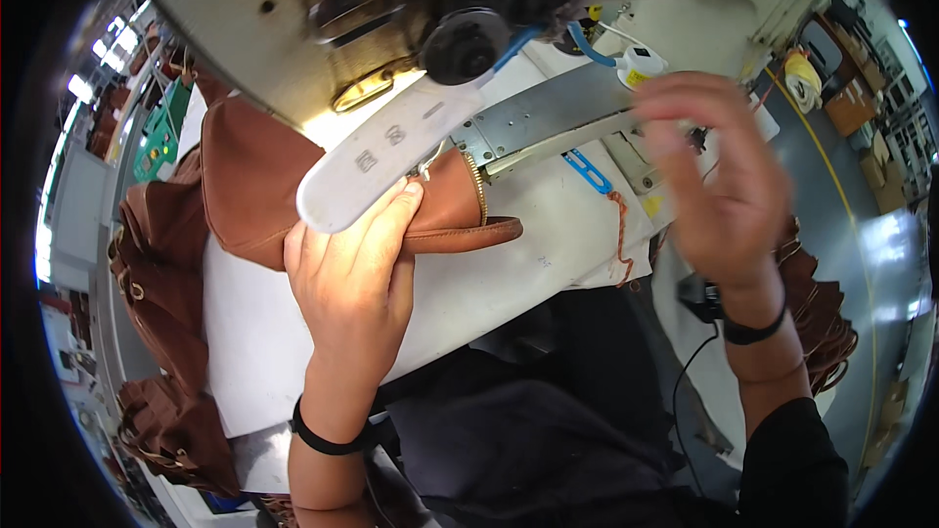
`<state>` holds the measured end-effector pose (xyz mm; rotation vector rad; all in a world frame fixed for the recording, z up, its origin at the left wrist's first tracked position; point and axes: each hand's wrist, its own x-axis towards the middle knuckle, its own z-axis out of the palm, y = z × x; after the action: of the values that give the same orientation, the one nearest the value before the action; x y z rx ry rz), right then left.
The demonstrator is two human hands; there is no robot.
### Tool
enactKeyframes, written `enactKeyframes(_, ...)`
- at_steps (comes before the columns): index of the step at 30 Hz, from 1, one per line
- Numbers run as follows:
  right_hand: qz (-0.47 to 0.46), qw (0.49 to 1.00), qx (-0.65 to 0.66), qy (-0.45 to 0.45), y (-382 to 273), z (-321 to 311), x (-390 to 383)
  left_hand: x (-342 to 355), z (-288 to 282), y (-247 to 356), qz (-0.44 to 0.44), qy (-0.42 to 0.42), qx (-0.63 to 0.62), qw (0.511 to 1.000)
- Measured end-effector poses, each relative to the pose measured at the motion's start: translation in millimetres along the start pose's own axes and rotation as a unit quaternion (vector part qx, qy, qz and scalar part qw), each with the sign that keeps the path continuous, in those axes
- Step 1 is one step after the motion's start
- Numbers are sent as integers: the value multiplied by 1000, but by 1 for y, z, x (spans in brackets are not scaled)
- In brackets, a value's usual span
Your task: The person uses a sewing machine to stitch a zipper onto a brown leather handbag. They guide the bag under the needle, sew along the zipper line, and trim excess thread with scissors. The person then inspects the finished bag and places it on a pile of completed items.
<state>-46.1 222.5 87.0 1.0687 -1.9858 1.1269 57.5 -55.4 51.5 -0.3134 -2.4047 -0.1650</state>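
My left hand [347, 274] grips a brown leather bag [254, 176] under the sewing machine [225, 10], its fingertips close to a metal zipper [477, 186] along the bag's opening. A rounded leather handle [489, 233] projects to the right. A pale elongated guard [352, 176] partly hides the bag and stitching area. My right hand [719, 176] is raised beside the machine's steel bed [538, 103], its fingers bent and blurred by motion; whether they hold anything I cannot tell.
Brown leather pieces [156, 293] lie along the left table edge, more [817, 323] at the right. A blue tool [585, 171] with orange cord rests on the white tabletop [264, 352]. Boxes [851, 108] line the right, beside a floor [871, 264] with a yellow line.
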Motion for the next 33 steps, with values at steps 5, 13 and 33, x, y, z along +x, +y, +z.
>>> enactKeyframes(5,-39,972,-174,154,34,-124,48,-4,7,-1,-6,33,-22,999)
enactKeyframes(13,328,876,-323,-145,231,-276,240,-6,8,-5,16,45,-32,998)
enactKeyframes(33,309,942,-97,82,247,-268,182,0,7,3,-23,17,-12,1000)
